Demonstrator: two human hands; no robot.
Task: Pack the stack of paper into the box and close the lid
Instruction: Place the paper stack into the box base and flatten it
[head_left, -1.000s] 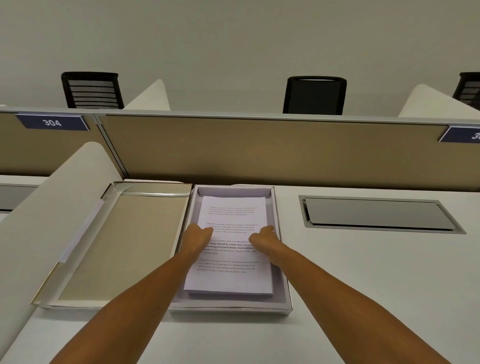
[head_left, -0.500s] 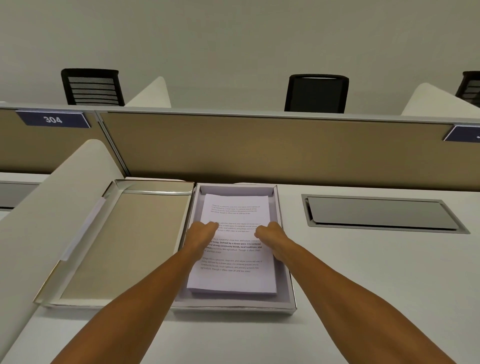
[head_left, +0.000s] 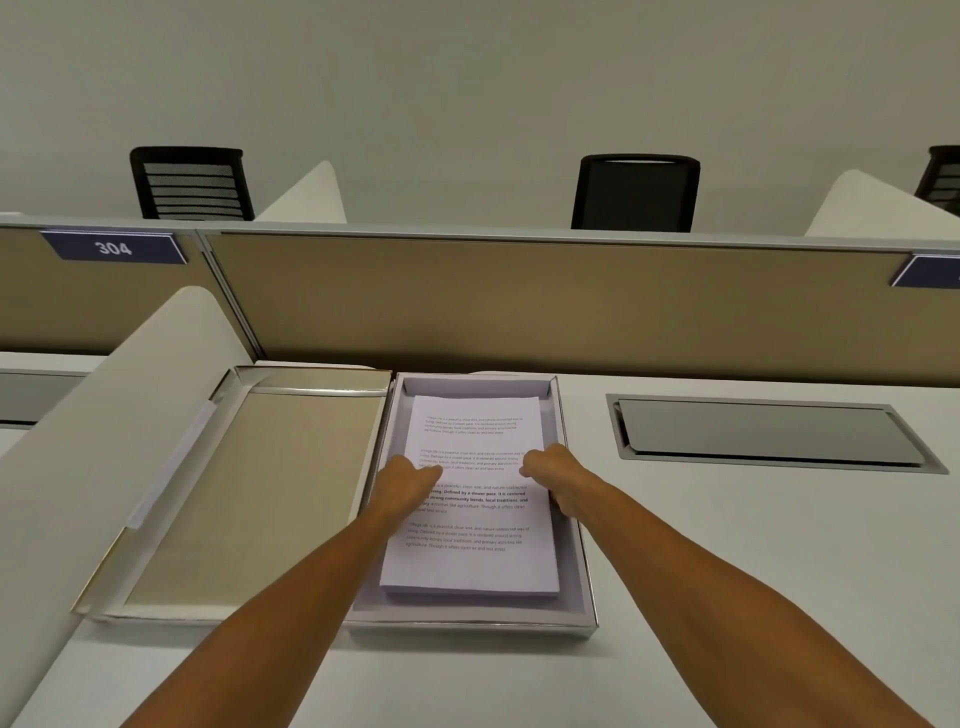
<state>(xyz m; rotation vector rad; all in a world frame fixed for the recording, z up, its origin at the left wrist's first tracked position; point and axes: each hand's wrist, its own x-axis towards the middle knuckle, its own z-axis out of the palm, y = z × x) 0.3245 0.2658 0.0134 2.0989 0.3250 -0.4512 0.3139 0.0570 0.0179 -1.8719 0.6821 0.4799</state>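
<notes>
A shallow white box (head_left: 586, 582) lies on the desk with a stack of printed paper (head_left: 470, 566) flat inside it. Its lid (head_left: 249, 493) is folded open to the left, with the beige inside facing up. My left hand (head_left: 410, 483) rests on the stack's left edge, thumb on the top sheet and fingers curled. My right hand (head_left: 558, 480) is at the stack's right edge, thumb on top and fingers wrapped down the side between paper and box wall.
A beige partition (head_left: 519, 306) rises right behind the box. A curved white divider (head_left: 104, 441) stands left of the lid. A metal cable hatch (head_left: 769, 434) is set into the desk on the right. Black chairs (head_left: 636, 192) stand beyond the partition.
Both hands stay on the stack in the box. My right hand has slid slightly outward to the stack's right edge. The view has shifted a little.
</notes>
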